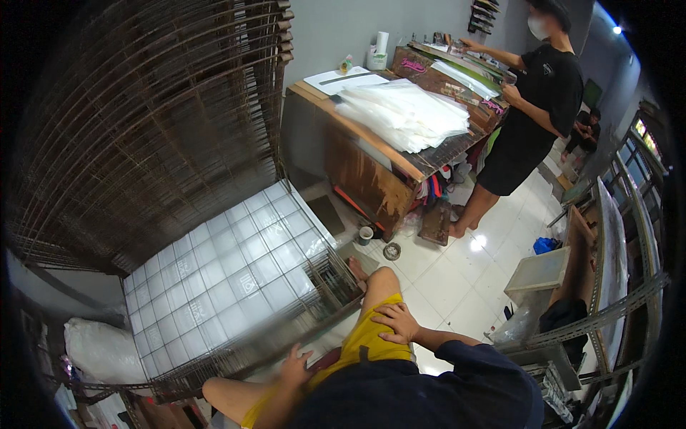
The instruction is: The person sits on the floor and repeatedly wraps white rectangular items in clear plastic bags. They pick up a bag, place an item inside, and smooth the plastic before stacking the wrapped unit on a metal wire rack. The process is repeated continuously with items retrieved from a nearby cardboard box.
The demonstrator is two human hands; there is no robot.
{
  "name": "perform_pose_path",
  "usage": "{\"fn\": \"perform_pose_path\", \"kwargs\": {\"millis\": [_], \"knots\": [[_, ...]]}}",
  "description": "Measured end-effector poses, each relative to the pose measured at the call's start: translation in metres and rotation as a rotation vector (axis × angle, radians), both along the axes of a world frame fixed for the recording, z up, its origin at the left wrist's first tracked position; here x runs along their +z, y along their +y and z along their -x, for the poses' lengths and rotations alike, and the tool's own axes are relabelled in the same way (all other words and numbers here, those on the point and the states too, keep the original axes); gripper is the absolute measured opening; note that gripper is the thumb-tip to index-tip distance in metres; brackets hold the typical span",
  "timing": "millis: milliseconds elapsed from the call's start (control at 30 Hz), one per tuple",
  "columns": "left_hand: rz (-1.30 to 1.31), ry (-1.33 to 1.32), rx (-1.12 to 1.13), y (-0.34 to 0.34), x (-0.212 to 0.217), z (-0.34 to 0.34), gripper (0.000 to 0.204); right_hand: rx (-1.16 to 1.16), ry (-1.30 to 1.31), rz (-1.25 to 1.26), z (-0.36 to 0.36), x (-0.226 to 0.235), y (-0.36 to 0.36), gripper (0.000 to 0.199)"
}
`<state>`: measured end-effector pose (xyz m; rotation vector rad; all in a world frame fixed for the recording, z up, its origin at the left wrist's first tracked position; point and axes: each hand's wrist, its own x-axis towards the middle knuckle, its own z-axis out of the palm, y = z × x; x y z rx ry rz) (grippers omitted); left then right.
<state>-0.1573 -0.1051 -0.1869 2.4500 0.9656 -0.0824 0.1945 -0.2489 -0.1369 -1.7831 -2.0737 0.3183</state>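
My right hand (397,322) lies flat on the yellow shorts (382,332) over my right thigh, fingers spread and holding nothing. Close to my lap, my left hand (294,369) hovers with its fingers apart and empty, nearest to the front edge of a wire drying rack. On that rack, translucent white plastic sheets (236,268) with faint printed marks lie in rows beneath a wire grid. Many rusty wire shelves (164,107) are swung up above them at the far left.
A person (543,93) in black works at a wooden table (421,168) holding a pile of white sheets (404,111). A cup (365,234) and a small round dish (391,251) stand on the tiled floor. A stuffed white sack (103,350) lies at left; metal racking (607,318) stands at right.
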Motion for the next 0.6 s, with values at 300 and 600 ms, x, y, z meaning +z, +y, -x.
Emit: {"fn": "perform_pose_path", "kwargs": {"millis": [300,600], "knots": [[0.244,0.121,-0.055,0.011,-0.043,0.008,0.035,0.0,-0.019,0.03,0.003,0.007,0.004,0.053],[0.017,0.119,-0.083,0.005,-0.019,0.004,0.033,-0.001,-0.019,0.035,0.004,0.006,0.006,0.054]]}}
